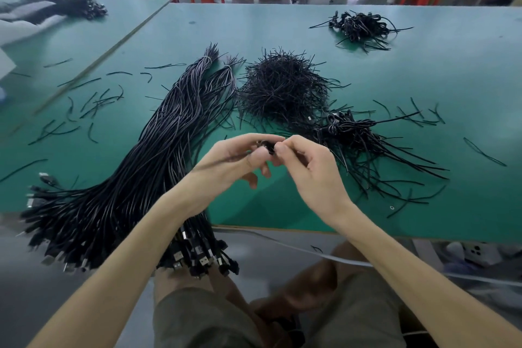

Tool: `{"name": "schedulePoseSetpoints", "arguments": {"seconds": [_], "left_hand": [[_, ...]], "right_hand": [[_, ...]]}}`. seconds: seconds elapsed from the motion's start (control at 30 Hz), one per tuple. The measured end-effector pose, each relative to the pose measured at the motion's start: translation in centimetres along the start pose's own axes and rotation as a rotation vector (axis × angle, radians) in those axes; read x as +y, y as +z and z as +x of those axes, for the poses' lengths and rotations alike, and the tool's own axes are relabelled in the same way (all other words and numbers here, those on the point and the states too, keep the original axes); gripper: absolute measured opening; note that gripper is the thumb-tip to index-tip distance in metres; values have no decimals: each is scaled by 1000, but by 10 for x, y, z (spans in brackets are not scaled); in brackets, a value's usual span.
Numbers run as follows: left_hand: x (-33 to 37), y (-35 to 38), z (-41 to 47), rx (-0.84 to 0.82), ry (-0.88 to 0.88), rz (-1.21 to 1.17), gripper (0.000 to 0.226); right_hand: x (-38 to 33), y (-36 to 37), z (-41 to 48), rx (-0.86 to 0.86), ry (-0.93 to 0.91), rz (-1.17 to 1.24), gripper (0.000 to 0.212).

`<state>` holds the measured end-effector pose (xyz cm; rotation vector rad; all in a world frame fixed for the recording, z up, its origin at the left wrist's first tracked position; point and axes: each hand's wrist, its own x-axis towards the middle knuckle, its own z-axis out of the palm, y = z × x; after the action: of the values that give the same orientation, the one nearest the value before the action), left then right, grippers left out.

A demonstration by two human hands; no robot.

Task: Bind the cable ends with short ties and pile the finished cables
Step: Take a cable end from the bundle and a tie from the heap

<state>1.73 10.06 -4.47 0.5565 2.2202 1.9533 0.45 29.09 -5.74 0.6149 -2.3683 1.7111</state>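
Left hand (240, 157) and right hand (309, 169) pinch one black cable (269, 146) over the table (282, 25).

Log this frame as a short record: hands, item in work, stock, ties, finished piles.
surface: green table
left hand: pinches a small black cable coil
right hand: pinches the same coil, opposite side
stock: long black cable bundle, USB plugs overhanging the near edge
ties: heap of short black ties mid-table; loose ties scattered left
finished: tied-cable pile right of the hands; second pile far right
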Motion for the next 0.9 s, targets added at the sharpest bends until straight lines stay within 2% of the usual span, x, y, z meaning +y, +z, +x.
{"name": "schedulePoseSetpoints", "arguments": {"seconds": [0.13,0.23,0.33,0.4,0.43,0.5,0.57,0.63,0.7,0.77,0.83,0.9], "left_hand": [[0,10,7,233,9,251,43],[1,10,10,277,-12,500,60],[3,6,16,235,-244,464,71],[4,2,17,179,-410,350,68],[5,1,15,156,-460,286,65],[5,-1,12,135,-455,205,57],[2,0,10,140,-363,94,48],[-4,1,6,162,-270,-136,39],[-10,3,0,171,-176,-315,42],[-13,7,-5,162,-40,-203,49],[-12,11,-4,180,61,85,73],[-8,12,-2,199,106,254,73]], "right_hand": [[-4,4,0,-16,-62,-77,28],[-4,2,-1,-104,-203,-279,25],[-7,0,-1,-94,-443,-589,21],[-7,0,-1,-73,-630,-762,20],[-6,1,-2,-64,-667,-782,20],[-3,4,-5,-42,-583,-708,22],[1,7,-9,-31,-385,-526,23],[3,6,-9,3,-225,-315,26],[3,4,-6,77,-120,-173,28],[1,5,-4,103,-45,-89,28],[0,8,-4,96,15,-2,28],[-1,9,-5,87,44,53,28]]}}
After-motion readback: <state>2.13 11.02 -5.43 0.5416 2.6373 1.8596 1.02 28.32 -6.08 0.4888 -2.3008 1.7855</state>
